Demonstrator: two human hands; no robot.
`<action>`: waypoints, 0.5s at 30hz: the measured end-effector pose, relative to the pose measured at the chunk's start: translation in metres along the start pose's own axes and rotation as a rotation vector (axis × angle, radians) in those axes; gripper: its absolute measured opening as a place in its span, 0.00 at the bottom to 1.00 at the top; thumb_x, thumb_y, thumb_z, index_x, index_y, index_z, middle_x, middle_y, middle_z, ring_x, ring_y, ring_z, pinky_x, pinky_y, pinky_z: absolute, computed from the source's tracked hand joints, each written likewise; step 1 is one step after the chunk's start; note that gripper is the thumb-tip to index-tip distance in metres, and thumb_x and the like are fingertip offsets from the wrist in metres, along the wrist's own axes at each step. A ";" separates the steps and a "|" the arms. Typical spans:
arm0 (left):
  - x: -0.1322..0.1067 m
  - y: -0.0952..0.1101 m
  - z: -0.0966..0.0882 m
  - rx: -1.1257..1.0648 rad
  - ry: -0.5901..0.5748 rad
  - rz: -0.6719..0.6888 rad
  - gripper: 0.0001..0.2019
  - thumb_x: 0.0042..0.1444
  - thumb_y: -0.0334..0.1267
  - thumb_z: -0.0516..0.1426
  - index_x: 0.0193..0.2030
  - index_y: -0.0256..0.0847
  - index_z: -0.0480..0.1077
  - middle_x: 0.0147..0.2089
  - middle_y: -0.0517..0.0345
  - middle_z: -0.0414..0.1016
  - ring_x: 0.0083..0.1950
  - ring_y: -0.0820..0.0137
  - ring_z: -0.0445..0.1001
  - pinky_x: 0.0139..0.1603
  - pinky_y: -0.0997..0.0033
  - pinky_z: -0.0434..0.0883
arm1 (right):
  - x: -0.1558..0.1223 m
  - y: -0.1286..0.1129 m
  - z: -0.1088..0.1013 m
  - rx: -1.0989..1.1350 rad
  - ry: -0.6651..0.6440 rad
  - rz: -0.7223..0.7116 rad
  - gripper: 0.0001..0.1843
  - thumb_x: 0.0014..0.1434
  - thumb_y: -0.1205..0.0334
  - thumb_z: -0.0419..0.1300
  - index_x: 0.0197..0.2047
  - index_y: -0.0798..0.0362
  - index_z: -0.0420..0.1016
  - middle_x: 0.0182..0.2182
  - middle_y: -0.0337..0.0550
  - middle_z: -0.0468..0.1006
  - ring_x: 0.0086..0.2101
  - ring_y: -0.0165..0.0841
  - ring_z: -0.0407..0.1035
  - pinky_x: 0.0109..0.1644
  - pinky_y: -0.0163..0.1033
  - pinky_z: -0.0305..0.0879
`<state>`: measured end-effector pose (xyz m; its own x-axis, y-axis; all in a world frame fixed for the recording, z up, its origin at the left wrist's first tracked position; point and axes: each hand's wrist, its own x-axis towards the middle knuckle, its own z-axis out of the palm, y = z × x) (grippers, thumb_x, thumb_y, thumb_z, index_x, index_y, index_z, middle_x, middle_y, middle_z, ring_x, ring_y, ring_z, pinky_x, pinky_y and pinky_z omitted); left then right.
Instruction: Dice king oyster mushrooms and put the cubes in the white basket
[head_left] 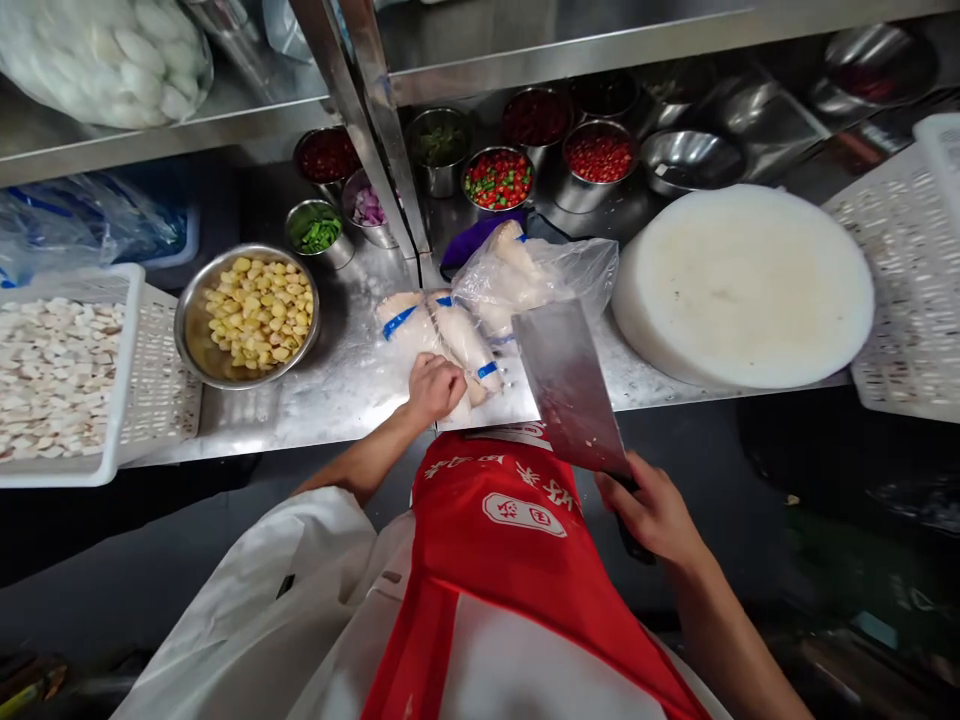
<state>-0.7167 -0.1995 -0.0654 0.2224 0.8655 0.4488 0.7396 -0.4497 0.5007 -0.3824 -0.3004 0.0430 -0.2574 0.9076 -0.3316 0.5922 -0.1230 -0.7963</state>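
My right hand (654, 505) is closed round the dark handle of a broad cleaver (570, 385), its blade pointing up and away over the counter's front edge. My left hand (436, 385) is curled into a fist on the near end of a clear plastic bag (409, 345); its fingertips are hidden. Inside the bag lie thick, pale, elongated pieces (459, 335) with blue bands, perhaps mushrooms. Just behind, a second clear bag (540, 265) holds a similar pale piece. The blade's upper corner is close to that bag; I cannot tell if they touch.
A thick round white chopping block (742, 285) stands at right, beside a white basket (900, 300). At left are a steel bowl of yellow pieces (247, 373) and a white basket of diced pieces (131, 375). Several steel pots of chopped peppers (499, 180) line the back, under a shelf (562, 60).
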 end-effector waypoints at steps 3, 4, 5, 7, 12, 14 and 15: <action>0.040 -0.023 0.000 -0.037 0.064 -0.170 0.05 0.56 0.34 0.56 0.30 0.43 0.64 0.22 0.63 0.66 0.28 0.69 0.66 0.43 0.63 0.63 | -0.015 0.005 -0.009 -0.001 0.131 0.057 0.13 0.63 0.51 0.56 0.32 0.49 0.68 0.19 0.34 0.69 0.19 0.30 0.63 0.22 0.34 0.60; 0.053 -0.025 -0.003 -0.057 0.091 -0.239 0.04 0.56 0.34 0.56 0.31 0.43 0.65 0.22 0.64 0.66 0.28 0.69 0.66 0.43 0.63 0.64 | -0.022 0.009 -0.012 0.005 0.166 0.079 0.13 0.63 0.51 0.57 0.31 0.49 0.68 0.19 0.35 0.69 0.19 0.30 0.63 0.22 0.34 0.60; 0.066 -0.024 -0.007 -0.077 0.110 -0.287 0.03 0.56 0.35 0.56 0.32 0.43 0.66 0.22 0.65 0.66 0.29 0.70 0.67 0.44 0.64 0.64 | -0.028 0.014 -0.014 0.019 0.196 0.105 0.14 0.62 0.50 0.58 0.30 0.49 0.68 0.19 0.35 0.69 0.19 0.30 0.63 0.22 0.34 0.60; 0.088 -0.008 -0.017 -0.109 0.126 -0.270 0.03 0.56 0.37 0.57 0.33 0.42 0.67 0.26 0.63 0.69 0.32 0.69 0.69 0.46 0.64 0.65 | -0.040 0.026 -0.020 0.075 0.245 0.177 0.14 0.61 0.49 0.59 0.30 0.49 0.68 0.18 0.35 0.69 0.19 0.30 0.62 0.21 0.34 0.59; 0.125 0.073 -0.032 -0.208 0.129 0.073 0.06 0.60 0.41 0.57 0.34 0.42 0.69 0.36 0.57 0.74 0.41 0.69 0.73 0.46 0.65 0.69 | -0.042 0.055 -0.044 0.241 0.420 0.347 0.14 0.55 0.48 0.64 0.32 0.49 0.68 0.19 0.35 0.70 0.18 0.31 0.61 0.19 0.35 0.58; 0.133 0.098 -0.026 -0.214 0.078 0.105 0.06 0.62 0.41 0.56 0.37 0.42 0.70 0.37 0.56 0.75 0.42 0.69 0.74 0.46 0.66 0.71 | -0.029 0.063 -0.065 0.268 0.478 0.344 0.12 0.52 0.51 0.65 0.34 0.48 0.69 0.19 0.34 0.70 0.18 0.32 0.62 0.20 0.36 0.59; 0.137 0.104 -0.020 -0.171 0.017 0.083 0.06 0.62 0.40 0.55 0.38 0.42 0.71 0.39 0.55 0.76 0.43 0.68 0.74 0.47 0.66 0.71 | -0.020 0.067 -0.079 0.275 0.490 0.322 0.11 0.51 0.54 0.64 0.37 0.47 0.71 0.20 0.34 0.70 0.19 0.33 0.63 0.21 0.37 0.60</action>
<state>-0.6223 -0.1326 0.0632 0.2668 0.8205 0.5055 0.5999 -0.5519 0.5793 -0.2771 -0.2955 0.0362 0.3175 0.8784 -0.3574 0.3479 -0.4585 -0.8178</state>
